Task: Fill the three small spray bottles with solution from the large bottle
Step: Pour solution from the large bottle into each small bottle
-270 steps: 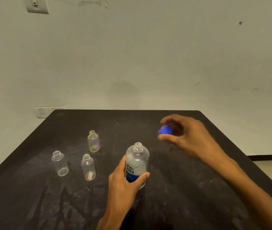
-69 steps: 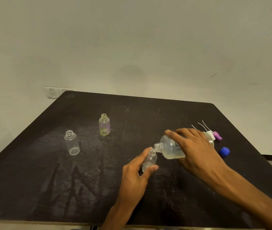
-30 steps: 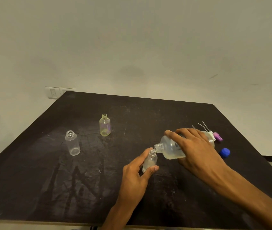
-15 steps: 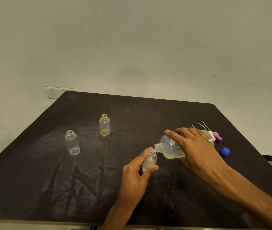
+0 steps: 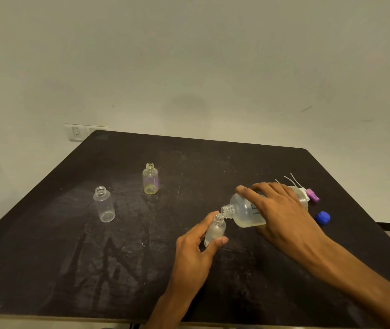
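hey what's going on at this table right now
A person is filling small bottles from a large one. The right hand tips the large bottle nearly sideways, its open neck at the mouth of a small bottle that the left hand holds in its grip on the black table. Two more small bottles, one clear and one yellowish, stand uncapped to the left. A blue cap and the spray tops lie behind the right hand.

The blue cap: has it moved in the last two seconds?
No. The blue cap lies where it did, just nearer than the purple sprayer top.
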